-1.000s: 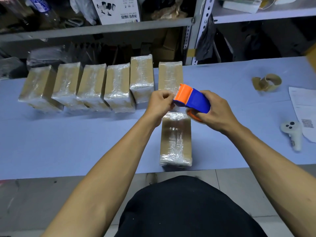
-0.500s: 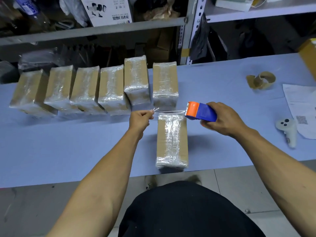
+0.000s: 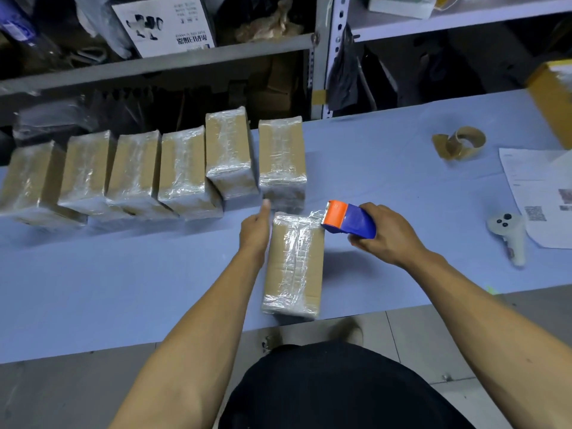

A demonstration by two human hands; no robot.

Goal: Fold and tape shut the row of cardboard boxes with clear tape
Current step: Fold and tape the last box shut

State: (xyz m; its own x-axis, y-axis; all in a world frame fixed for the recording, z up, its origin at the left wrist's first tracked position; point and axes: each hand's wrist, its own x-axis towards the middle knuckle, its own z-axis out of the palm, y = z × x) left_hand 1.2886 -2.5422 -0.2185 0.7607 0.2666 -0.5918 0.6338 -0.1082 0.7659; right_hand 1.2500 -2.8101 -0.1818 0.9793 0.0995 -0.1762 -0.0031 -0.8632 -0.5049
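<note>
On the blue worktop (image 3: 93, 289) near its front edge, my left hand (image 3: 255, 232) sits flat against the left side of the near box (image 3: 294, 261), fingers straight and pointing away from me, holding nothing, thumb side up. My right hand (image 3: 387, 233) is curled round the blue body of the tape dispenser (image 3: 348, 219), gripping it from the right; the orange nose is at the box's far right corner, and a strip of clear tape (image 3: 314, 215) runs from it across the far end of the box top. Near box lies lengthwise, already shiny with clear wrap along the top and both ends, its near end just at the worktop edge. Past it, row of six taped boxes (image 3: 182, 168) along the back of the worktop, standing side by side, mostly touching; the rightmost one is just beyond the near box. Off right, well apart: a brown tape roll core (image 3: 464, 145), a white controller (image 3: 509, 233), and a printed sheet (image 3: 538, 193) with a QR code, controller lying partly over its edge. Yellow-brown carton (image 3: 554, 97) at the far right edge, cropped. Metal shelving (image 3: 154, 61) behind, cluttered, contents mostly too dark to tell.
</note>
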